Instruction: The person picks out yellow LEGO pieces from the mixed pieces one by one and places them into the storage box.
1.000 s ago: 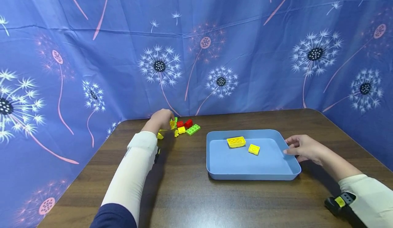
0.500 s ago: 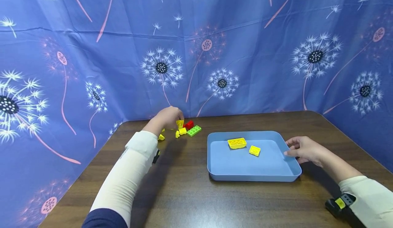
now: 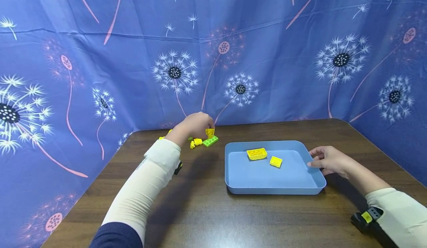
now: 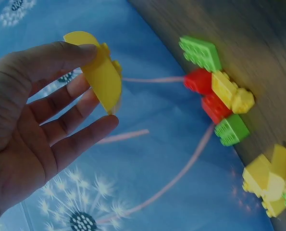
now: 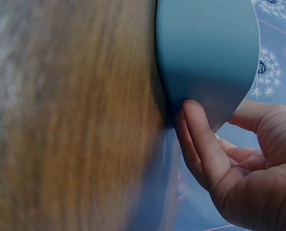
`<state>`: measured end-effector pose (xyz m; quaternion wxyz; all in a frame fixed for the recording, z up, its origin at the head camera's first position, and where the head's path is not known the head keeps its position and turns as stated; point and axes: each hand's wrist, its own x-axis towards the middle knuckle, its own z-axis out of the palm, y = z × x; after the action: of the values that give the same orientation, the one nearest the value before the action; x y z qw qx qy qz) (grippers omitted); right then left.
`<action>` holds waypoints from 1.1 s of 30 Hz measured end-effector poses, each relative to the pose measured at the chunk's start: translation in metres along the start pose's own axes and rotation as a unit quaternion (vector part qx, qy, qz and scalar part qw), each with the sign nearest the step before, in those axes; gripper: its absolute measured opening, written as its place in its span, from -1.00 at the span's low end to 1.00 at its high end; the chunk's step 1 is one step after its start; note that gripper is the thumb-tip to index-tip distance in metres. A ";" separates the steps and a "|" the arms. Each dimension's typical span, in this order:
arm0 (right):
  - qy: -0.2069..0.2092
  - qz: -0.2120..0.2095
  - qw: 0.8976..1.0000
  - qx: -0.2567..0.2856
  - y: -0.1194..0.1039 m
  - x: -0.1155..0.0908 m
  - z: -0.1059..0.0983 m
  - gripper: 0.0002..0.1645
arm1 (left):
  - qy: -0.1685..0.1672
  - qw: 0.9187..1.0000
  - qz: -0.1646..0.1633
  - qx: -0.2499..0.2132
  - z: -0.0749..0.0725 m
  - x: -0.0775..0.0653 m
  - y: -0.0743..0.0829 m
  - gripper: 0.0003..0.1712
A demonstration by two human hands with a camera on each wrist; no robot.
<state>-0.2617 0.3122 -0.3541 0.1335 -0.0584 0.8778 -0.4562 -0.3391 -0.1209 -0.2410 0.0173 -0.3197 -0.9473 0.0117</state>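
Observation:
My left hand (image 3: pixel 197 125) pinches a yellow curved building brick (image 4: pixel 103 82) between thumb and fingertips, held up over the back of the table. Studs show along one side of it in the left wrist view. At the tray's right side, my right hand (image 3: pixel 333 161) grips the wall of a shallow blue tray (image 3: pixel 277 191), thumb over the rim and fingers against the outside. Inside the tray lie a longer yellow brick (image 3: pixel 257 154), hollow side up, and a small square yellow brick (image 3: pixel 275 162).
Beneath and beside the left hand are loose bricks: a flat green brick (image 3: pixel 210 141), a small yellow brick (image 3: pixel 198 141), a red brick (image 4: pixel 216 108) and a green brick (image 4: pixel 231 130). A blue dandelion-print cloth (image 3: pixel 277 55) hangs behind the wooden table (image 3: pixel 207 218).
The left hand has lifted the yellow curved brick from the pile and moved right with it, toward the tray. My right hand stays on the tray's rim.

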 end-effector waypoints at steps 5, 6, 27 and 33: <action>0.000 0.000 1.000 -0.001 0.000 0.000 0.000 -0.35 | -0.004 1.000 0.016 -0.008 0.000 0.008 0.014 -0.62; 0.000 0.000 1.000 -0.001 0.000 0.000 -0.001 -0.35 | -0.001 1.000 0.022 -0.006 0.001 0.010 0.017 -0.63; 0.005 0.001 1.000 0.015 0.002 0.001 -0.001 -0.34 | 0.003 0.997 0.075 -0.007 0.012 0.047 0.086 -0.63; 0.006 0.002 1.000 0.018 0.004 0.001 0.000 -0.33 | -0.010 0.995 0.094 0.006 0.017 0.061 0.104 -0.63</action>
<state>-0.2622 0.3140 -0.3574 0.1302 -0.0519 0.8702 -0.4723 -0.3252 -0.0011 -0.2602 0.0090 -0.4075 -0.9129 0.0223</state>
